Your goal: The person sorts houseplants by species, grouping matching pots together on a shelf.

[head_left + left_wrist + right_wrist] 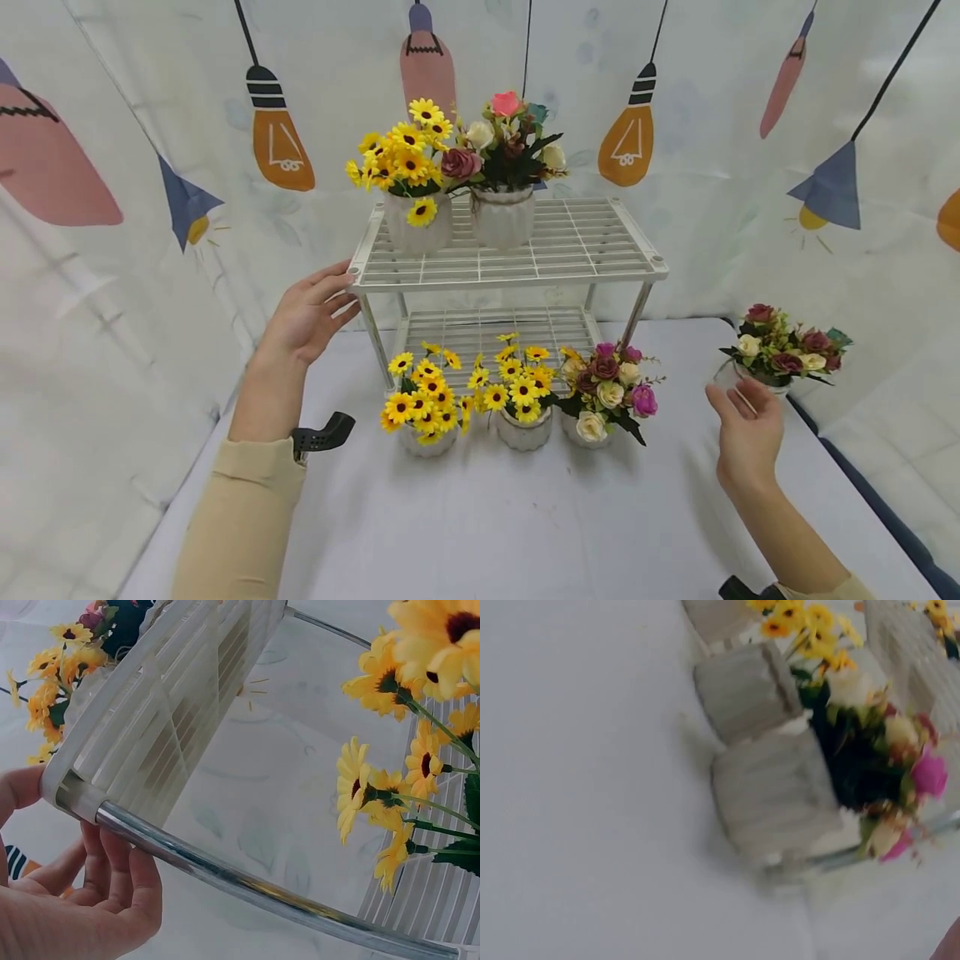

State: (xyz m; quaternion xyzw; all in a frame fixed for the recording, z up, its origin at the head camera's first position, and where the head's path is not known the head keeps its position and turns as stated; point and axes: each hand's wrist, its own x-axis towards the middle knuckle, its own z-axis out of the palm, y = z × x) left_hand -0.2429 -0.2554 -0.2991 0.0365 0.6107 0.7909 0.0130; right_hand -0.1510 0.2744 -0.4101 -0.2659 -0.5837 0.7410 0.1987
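At its upper left corner, a white two-tier wire rack [480, 287] is gripped by my left hand [309, 315]. In the left wrist view, the fingers [112, 862] curl below the corner beside the metal post [262, 889]. Off to the right, my right hand [752, 437] holds a small pot of artificial roses [787, 354] up near the table's far right edge; the hand covers much of the pot. Only a sliver of the right hand [949, 945] shows in the right wrist view, and its pot is out of that view.
On the top tier stand a yellow sunflower pot [416, 225] and a mixed rose pot [502, 221]. Before the rack, on the white-covered table [510, 533], are two sunflower pots [427, 442] [523, 432] and a rose pot [588, 432]. A lamp-printed curtain [712, 250] hangs behind.
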